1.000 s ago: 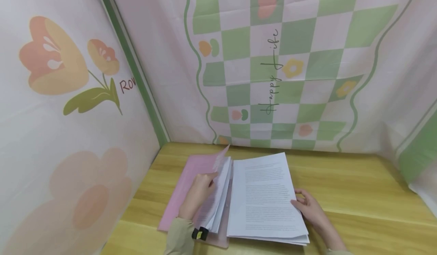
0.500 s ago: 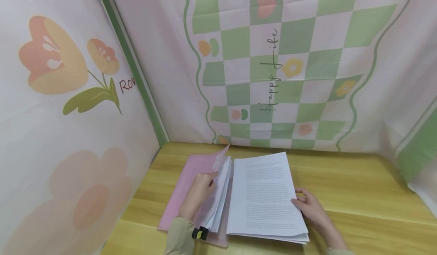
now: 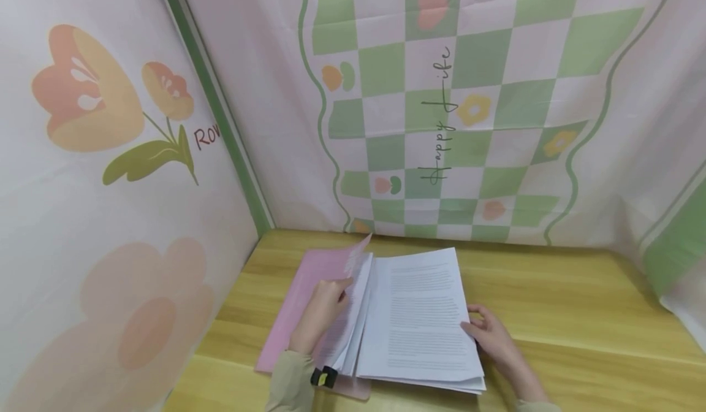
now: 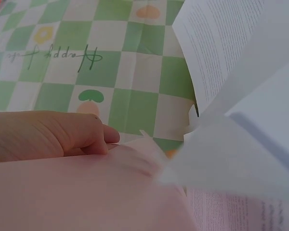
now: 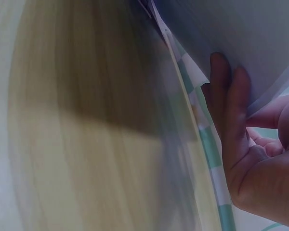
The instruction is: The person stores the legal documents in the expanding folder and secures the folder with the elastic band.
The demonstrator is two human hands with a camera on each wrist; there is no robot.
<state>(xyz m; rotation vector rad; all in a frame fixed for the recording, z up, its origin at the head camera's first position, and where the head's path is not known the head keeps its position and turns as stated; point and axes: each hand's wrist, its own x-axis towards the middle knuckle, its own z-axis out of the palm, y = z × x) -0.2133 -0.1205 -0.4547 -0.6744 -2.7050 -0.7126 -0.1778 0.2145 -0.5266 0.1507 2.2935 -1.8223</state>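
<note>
A pink translucent folder (image 3: 298, 295) lies spread on the table, with printed sheets (image 3: 357, 301) standing half-turned inside it. My left hand (image 3: 322, 314) grips the folder's raised pink flap; in the left wrist view the left hand (image 4: 53, 134) has its fingers bent over the flap's edge (image 4: 82, 192). My right hand (image 3: 491, 335) pinches the right edge of a printed paper stack (image 3: 421, 320), its left edge right against the sheets in the folder. From the right wrist view, fingers of the right hand (image 5: 250, 130) lie under the stack (image 5: 221, 29), thumb on the other side.
The wooden table (image 3: 579, 314) stretches out to the right. A checked green and white cloth (image 3: 430, 93) hangs behind it, and a flowered cloth (image 3: 110, 216) hangs along the left side. A black band with a yellow mark (image 3: 323, 377) sits at the left wrist.
The right hand has moved slightly left with the paper stack, closing the gap to the folder's sheets. The left hand has stayed in place.
</note>
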